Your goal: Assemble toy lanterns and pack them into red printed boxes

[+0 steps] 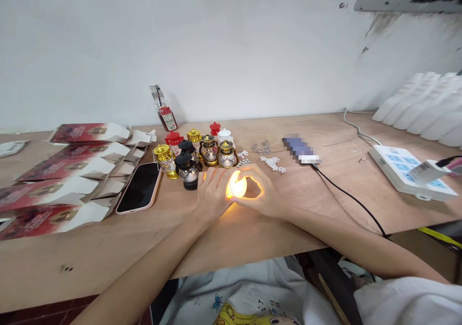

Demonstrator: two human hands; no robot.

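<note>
Black phone [140, 187], flattened red boxes [54, 168], white power strip [400, 168], black cable [353, 200], wooden table [252, 248]

The left hand [212, 195] and right hand [262, 197] curl around a glowing lantern [238, 185], hiding all but its bright globe. A pixel-blurred block [301, 152] on the desk [325, 209] is unreadable. Tiny silver and white parts [269, 154] nearby are too small to identify. Red cartons [21, 219] are cut off at the left edge.

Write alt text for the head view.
A left hand and right hand cup a small glowing light at a wooden table. Toy lanterns stand just behind; a phone and flat cartons lie left, a power strip right.
</note>
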